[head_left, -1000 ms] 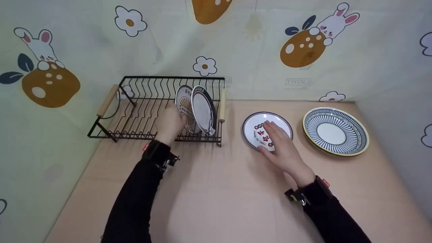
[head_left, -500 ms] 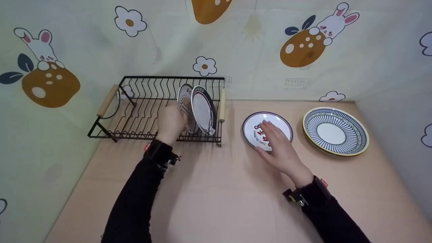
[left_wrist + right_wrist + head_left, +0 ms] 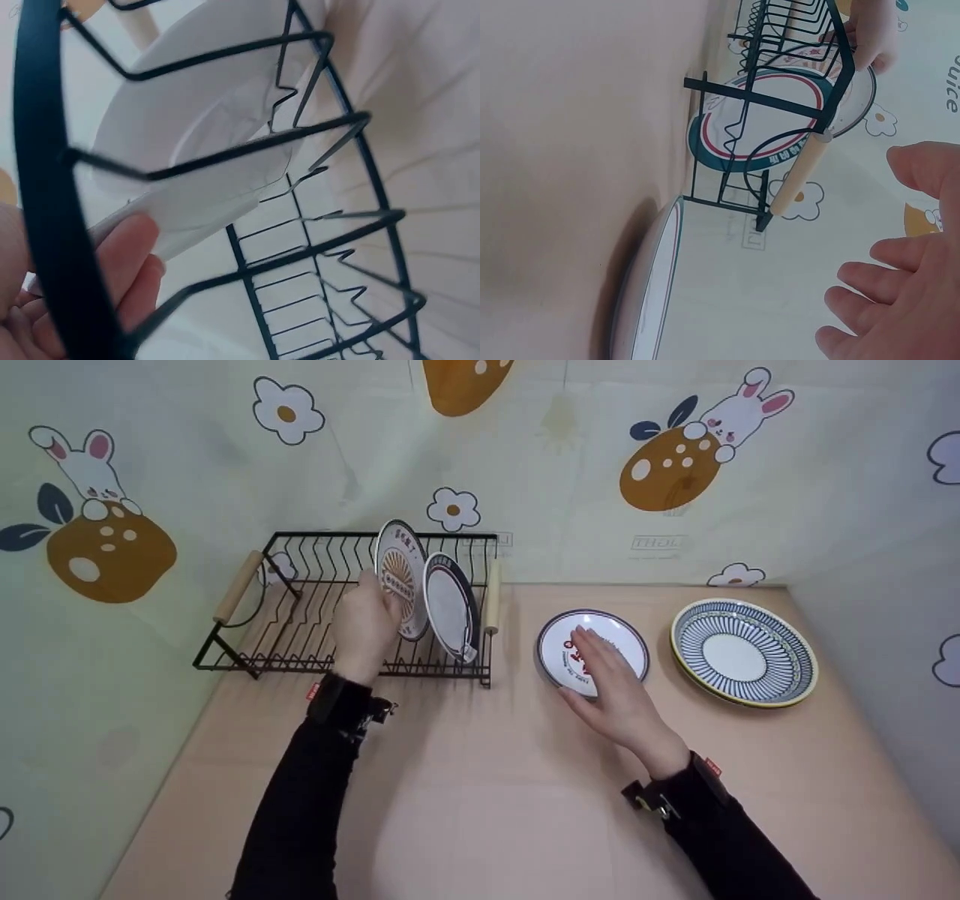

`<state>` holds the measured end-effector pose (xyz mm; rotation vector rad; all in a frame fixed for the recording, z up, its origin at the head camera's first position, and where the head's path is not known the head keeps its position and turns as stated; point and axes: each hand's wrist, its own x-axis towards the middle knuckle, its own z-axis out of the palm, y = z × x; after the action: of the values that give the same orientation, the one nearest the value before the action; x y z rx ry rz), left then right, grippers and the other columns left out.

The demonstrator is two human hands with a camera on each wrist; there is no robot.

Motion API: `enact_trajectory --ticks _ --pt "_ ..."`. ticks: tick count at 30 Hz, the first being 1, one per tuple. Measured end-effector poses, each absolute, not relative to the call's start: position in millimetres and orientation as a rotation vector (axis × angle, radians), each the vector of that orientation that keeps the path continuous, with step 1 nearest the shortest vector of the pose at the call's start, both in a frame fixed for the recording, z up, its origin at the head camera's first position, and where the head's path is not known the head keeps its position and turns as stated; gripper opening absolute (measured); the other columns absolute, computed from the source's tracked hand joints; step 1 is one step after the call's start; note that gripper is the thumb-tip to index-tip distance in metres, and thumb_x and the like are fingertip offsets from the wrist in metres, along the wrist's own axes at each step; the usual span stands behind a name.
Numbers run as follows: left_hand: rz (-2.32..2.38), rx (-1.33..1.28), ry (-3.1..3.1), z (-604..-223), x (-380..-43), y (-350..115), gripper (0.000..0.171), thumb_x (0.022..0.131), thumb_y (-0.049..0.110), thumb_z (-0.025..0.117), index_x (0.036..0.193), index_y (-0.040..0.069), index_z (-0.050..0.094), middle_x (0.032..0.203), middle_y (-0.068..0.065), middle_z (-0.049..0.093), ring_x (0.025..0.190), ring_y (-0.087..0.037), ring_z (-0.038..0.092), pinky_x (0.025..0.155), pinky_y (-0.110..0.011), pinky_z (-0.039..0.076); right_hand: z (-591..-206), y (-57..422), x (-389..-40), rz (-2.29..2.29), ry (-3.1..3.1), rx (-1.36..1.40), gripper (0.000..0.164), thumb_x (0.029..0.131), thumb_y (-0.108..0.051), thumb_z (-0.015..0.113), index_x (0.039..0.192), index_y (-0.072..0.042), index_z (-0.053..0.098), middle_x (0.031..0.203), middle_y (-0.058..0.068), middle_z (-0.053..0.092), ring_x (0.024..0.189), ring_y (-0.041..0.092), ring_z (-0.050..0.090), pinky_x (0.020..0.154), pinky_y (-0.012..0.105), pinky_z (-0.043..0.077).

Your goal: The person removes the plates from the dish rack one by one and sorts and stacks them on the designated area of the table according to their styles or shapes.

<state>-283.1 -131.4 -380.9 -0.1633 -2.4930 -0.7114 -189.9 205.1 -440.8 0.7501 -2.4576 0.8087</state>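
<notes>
My left hand [image 3: 365, 622] grips the near edge of a white plate with a brown fan print [image 3: 403, 577], raised and upright above the slots of a black wire dish rack [image 3: 315, 664]. In the left wrist view, curled fingers [image 3: 131, 255] press on the plate's rim behind the rack's bars. Just right of it, a dark-rimmed plate [image 3: 450, 611] leans in the rack. My right hand [image 3: 619, 697] hovers with straight, spread fingers over a white plate with red lettering [image 3: 555, 649] on the table; the right wrist view shows nothing in that hand [image 3: 900, 292].
Farther right lies a blue-striped dish with a yellow rim [image 3: 735, 656]. Wooden handles [image 3: 493, 596] stand at both ends of the rack. A patterned cloth [image 3: 540, 465] hangs behind the table [image 3: 510, 810].
My left hand has lifted the fan-print plate up and slightly left, so its lower edge rises out of the slots. My right hand has drifted a little left over the plate on the table.
</notes>
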Motion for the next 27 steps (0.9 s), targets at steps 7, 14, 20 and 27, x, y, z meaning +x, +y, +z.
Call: enact_trajectory --ticks 7,14,20,27 --pt "-0.655 -0.211 -2.346 -375 -277 -134 0.012 0.091 0.000 0.054 0.099 -0.008 0.055 0.060 -0.014 0.058 0.044 -0.027 0.052 0.038 -0.037 0.040 -439 206 -188 0.830 -2.452 0.720 0.075 0.086 -0.015 0.074 0.146 0.009 0.037 0.149 0.027 0.040 0.138 0.042 0.036 0.114 0.053 0.026" --pt "-0.555 -0.231 -2.234 -364 -268 -134 0.012 0.094 0.001 0.054 0.102 -0.008 0.054 0.059 -0.013 0.058 0.040 -0.026 0.050 0.036 -0.035 0.039 -437 205 -186 0.855 -2.423 0.724 0.075 0.086 -0.014 0.074 0.146 0.009 0.036 0.149 0.027 0.040 0.137 0.042 0.036 0.114 0.054 0.027" --pt "-0.563 -0.249 -2.118 -356 -260 -133 0.010 0.095 0.000 0.053 0.101 -0.008 0.054 0.058 -0.014 0.059 0.040 -0.025 0.050 0.035 -0.034 0.039 -435 206 -185 0.888 -2.388 0.702 0.074 0.087 -0.015 0.072 0.147 0.009 0.036 0.148 0.027 0.040 0.136 0.043 0.038 0.114 0.051 0.028" --pt "-0.674 -0.289 -2.001 -350 -244 -127 0.023 0.095 0.001 0.053 0.114 -0.012 0.055 0.079 -0.022 0.069 0.047 -0.028 0.059 0.039 -0.036 0.047 -432 206 -187 0.894 -2.369 0.678 0.070 0.088 -0.013 0.070 0.147 0.007 0.037 0.148 0.026 0.042 0.135 0.041 0.038 0.113 0.051 0.028"
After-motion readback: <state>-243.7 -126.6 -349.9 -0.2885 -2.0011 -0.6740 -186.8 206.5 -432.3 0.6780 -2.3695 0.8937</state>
